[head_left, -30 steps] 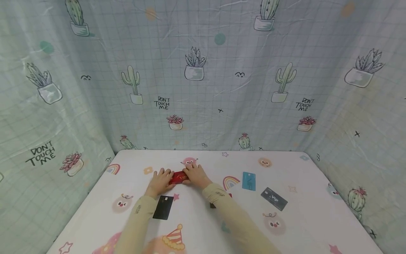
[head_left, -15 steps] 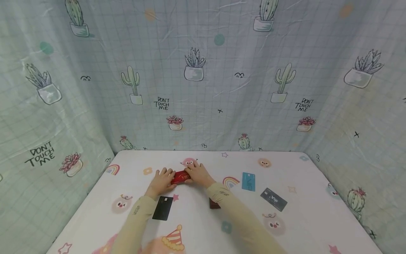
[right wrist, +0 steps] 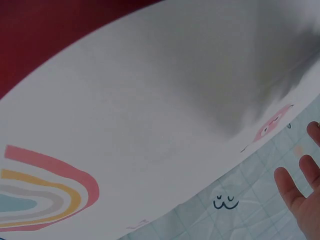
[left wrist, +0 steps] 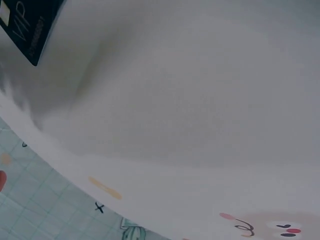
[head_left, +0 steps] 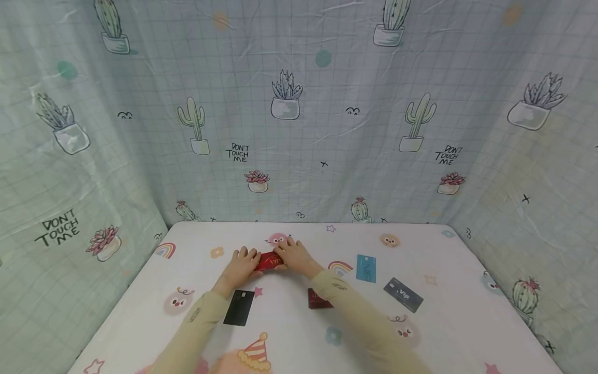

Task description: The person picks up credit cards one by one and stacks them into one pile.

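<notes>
Both hands are at a bright red card (head_left: pixel 270 261) with gold "VIP" lettering, near the back of the table. My left hand (head_left: pixel 239 269) grips its left end, thumb along the near edge and fingers over the far side. The right hand (head_left: pixel 295 257) holds the opposite end in a like way, covering that corner. Spread fingers (right wrist: pixel 289 192) show at the lower right of the right wrist view. A black VIP card (head_left: pixel 239 307) lies close to my left wrist, its printed corner (left wrist: pixel 27 30) also showing in the left wrist view.
A dark red card (head_left: pixel 318 299) lies partly hidden under the right forearm. Farther right are a blue VIP card (head_left: pixel 366 268) and a grey VIP card (head_left: pixel 404 294). A white patterned cover (head_left: pixel 444 332) spreads over the table, with printed curtains (head_left: pixel 327 135) around it.
Both hands have shifted slightly right with the red card between them. The right forearm has moved too, uncovering more of the dark red card.
</notes>
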`<action>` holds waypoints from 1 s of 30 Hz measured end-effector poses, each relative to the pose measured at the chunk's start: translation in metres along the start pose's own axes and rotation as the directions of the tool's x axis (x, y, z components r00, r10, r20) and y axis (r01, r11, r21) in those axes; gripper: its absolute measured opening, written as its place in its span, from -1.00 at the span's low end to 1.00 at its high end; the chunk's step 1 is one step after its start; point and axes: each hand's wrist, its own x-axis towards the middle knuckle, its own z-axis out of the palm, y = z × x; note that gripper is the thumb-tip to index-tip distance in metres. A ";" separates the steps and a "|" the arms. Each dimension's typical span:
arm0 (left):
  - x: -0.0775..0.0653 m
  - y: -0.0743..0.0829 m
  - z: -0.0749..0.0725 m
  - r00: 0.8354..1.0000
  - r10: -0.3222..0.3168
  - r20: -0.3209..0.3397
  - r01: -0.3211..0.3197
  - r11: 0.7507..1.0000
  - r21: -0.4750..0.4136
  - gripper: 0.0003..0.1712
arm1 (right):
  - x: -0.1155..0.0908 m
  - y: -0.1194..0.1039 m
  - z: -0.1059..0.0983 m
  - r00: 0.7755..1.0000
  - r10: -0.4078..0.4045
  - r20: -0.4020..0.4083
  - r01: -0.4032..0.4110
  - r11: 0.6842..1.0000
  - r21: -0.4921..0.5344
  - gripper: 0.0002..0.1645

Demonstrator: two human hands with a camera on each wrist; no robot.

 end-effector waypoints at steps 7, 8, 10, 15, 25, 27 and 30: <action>-0.001 0.005 -0.009 0.999 0.019 -0.034 -0.019 1.000 -0.003 -0.37 | -0.008 0.005 -0.001 0.998 -0.045 -0.047 0.044 0.999 -0.025 -0.29; -0.001 0.006 -0.010 0.999 0.022 -0.042 -0.022 1.000 0.004 -0.37 | -0.010 0.006 -0.002 0.997 -0.052 -0.056 0.051 0.998 -0.025 -0.29; -0.002 0.007 -0.011 0.998 0.028 -0.054 -0.027 0.999 0.018 -0.37 | -0.013 0.007 -0.003 0.995 -0.066 -0.078 0.064 0.998 -0.026 -0.29; -0.004 0.011 -0.014 0.997 0.040 -0.068 -0.038 0.999 0.030 -0.37 | -0.020 0.009 -0.006 0.990 -0.091 -0.105 0.088 0.996 -0.033 -0.32; -0.002 0.020 -0.020 0.989 0.073 -0.126 -0.066 0.996 0.055 -0.34 | -0.036 0.013 -0.014 0.992 -0.080 -0.101 0.082 0.997 0.011 -0.32; -0.002 0.022 -0.022 0.990 0.072 -0.119 -0.068 0.997 0.039 -0.34 | -0.039 0.014 -0.015 0.992 -0.079 -0.098 0.082 0.996 0.027 -0.32; -0.002 0.026 -0.025 0.992 0.070 -0.108 -0.070 0.998 0.008 -0.35 | -0.045 0.015 -0.018 0.992 -0.083 -0.100 0.087 0.996 0.036 -0.33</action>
